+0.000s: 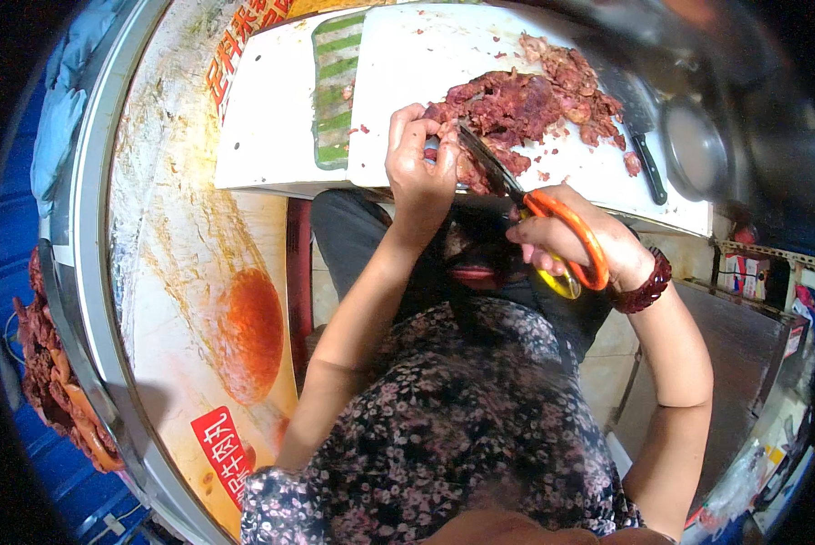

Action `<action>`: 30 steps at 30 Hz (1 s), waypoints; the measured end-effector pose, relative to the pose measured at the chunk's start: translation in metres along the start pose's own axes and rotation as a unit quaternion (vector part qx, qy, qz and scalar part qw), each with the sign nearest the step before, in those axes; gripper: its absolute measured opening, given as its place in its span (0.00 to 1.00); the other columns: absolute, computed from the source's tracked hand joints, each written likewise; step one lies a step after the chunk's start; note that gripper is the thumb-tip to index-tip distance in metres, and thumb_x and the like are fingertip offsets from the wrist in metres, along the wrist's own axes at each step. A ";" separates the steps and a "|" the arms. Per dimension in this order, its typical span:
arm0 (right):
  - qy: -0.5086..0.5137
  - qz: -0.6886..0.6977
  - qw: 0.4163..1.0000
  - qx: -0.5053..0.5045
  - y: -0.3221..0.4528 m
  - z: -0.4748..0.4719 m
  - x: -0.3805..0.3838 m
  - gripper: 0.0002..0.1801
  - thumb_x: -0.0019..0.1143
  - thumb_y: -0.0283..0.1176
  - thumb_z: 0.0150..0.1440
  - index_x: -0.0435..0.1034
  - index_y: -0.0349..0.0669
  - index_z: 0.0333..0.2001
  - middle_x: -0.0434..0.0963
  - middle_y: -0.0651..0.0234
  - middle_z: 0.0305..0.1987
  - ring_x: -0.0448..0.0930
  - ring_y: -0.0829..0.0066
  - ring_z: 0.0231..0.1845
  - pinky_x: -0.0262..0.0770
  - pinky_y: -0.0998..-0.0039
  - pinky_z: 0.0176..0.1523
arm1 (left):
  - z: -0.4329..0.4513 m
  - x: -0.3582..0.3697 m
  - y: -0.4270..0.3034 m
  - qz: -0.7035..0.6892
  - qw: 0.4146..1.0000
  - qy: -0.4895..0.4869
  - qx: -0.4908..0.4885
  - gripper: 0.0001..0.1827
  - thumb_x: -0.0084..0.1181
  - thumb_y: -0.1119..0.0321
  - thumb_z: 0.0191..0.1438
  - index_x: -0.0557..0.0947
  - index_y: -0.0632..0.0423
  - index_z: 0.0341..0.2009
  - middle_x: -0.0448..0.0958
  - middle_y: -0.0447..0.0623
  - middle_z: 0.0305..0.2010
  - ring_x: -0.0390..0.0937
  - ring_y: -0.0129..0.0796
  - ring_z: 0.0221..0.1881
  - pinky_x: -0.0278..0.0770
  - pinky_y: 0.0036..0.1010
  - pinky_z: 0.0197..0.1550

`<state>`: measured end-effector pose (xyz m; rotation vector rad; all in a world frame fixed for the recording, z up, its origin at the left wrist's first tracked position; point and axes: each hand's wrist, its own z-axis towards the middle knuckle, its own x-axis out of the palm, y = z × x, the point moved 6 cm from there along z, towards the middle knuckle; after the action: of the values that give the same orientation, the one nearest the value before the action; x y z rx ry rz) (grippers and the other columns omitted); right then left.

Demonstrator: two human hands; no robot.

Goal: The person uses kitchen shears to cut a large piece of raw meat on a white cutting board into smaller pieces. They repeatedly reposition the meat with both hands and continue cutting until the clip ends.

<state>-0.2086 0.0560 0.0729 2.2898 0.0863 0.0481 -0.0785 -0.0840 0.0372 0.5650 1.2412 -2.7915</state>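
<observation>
A heap of dark reddish-brown meat (510, 102) lies on the white board (394, 68) in front of me. My left hand (421, 153) pinches a small piece of meat at the heap's near left edge. Scissors (493, 160) with orange and yellow handle loops are held in my right hand (571, 231). Their dark blades point up and left, with the tips at my left fingertips. How far apart the blades are is hard to make out. Small scraps of meat (544, 176) are scattered around the heap.
To the right of the meat lies a knife (649, 170) with a black handle, beside a round metal bowl (695, 146). A green-and-white striped strip (336, 88) crosses the board at left. More meat (60, 381) sits beyond the metal-framed edge (97, 272) on the far left.
</observation>
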 end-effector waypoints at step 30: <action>-0.038 -0.105 0.993 -0.044 0.013 0.007 0.010 0.22 0.56 0.37 0.68 0.68 0.37 0.22 0.69 0.73 0.14 0.70 0.83 0.11 0.60 0.79 0.16 | 0.001 -0.002 0.012 -0.033 0.999 0.023 -0.036 0.05 0.61 0.78 0.58 0.77 0.65 0.35 0.74 0.62 0.46 0.76 0.46 0.40 0.76 0.32 0.43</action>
<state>-0.1979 0.0431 0.0780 2.1795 0.2786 -0.1418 -0.0743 -0.0932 0.0297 0.5974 1.3871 -2.7885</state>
